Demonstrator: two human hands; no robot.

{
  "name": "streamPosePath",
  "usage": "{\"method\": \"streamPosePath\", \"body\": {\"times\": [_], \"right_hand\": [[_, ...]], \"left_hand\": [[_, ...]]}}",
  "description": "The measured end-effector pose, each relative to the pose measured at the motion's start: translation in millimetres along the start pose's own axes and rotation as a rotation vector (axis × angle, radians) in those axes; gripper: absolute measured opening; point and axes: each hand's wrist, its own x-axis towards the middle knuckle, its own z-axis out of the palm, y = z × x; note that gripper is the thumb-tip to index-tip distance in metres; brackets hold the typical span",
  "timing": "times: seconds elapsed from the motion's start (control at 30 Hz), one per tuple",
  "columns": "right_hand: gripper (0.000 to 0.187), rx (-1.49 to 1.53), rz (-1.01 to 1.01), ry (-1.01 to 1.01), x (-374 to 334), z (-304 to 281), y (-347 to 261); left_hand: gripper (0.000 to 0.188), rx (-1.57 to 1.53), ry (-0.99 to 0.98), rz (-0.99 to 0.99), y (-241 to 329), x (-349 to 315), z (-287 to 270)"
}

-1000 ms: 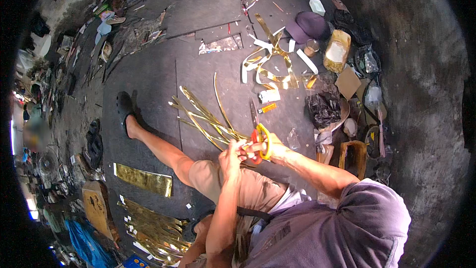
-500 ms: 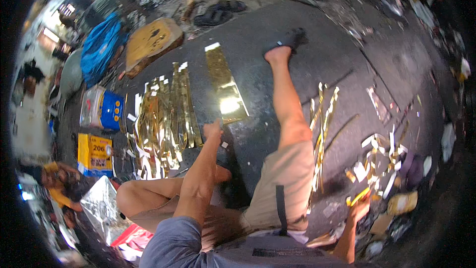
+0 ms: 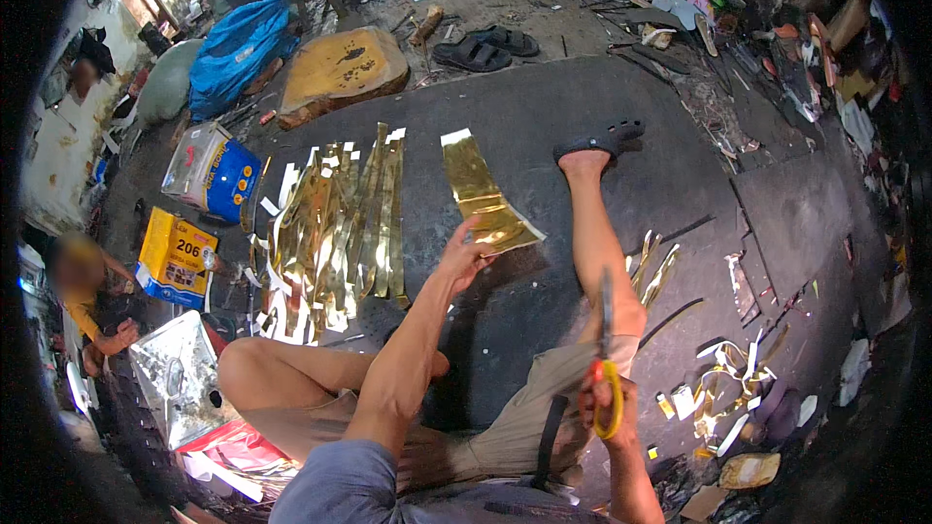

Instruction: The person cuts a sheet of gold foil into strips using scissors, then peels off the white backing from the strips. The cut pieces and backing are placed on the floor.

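My left hand (image 3: 464,254) pinches the near end of a shiny gold foil sheet (image 3: 478,182), which is lifted and curved there while its white-edged far end rests on the dark mat. In my right hand (image 3: 610,409) are scissors with yellow and red handles (image 3: 609,398), held over my right thigh. Their dark blades (image 3: 607,309) point upward and away, apart from the sheet; motion blur hides whether they are parted. Left of the sheet, cut gold strips (image 3: 335,233) with white ends lie side by side. More narrow gold strips (image 3: 656,270) lie beyond my right knee.
A blue-and-white box (image 3: 214,173) and a yellow box (image 3: 176,257) stand at left, near a thick wooden block (image 3: 345,76) and blue sack (image 3: 238,53). Curled offcuts (image 3: 733,383) lie at right. Sandals (image 3: 485,47) sit at the back. Another person's hand (image 3: 118,338) shows far left.
My left hand has taken hold of the gold sheet's near end and raised it. My right hand has brought the scissors inward from the far right. The view has shifted.
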Motion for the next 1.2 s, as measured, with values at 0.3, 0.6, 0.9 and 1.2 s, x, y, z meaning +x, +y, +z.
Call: {"method": "streamPosePath", "body": {"times": [0.3,0.6,0.9,1.2], "right_hand": [[0.039,-0.191,0.010,-0.563,-14.4,58.7,-5.1],[0.047,-0.527,-0.220,-0.774,-25.6,105.9,-48.0],[0.070,-0.512,-0.225,-0.837,-39.6,135.6,-48.8],[0.096,-0.579,-0.144,-0.804,-36.4,143.4,-44.1]], "left_hand": [[0.068,0.561,-0.279,0.459,106.6,-111.8,59.8],[0.090,0.671,-0.266,0.420,148.4,-231.9,59.2],[0.091,0.527,-0.260,0.412,151.8,-274.0,32.0],[0.087,0.539,-0.208,0.490,144.6,-280.7,18.5]]}}
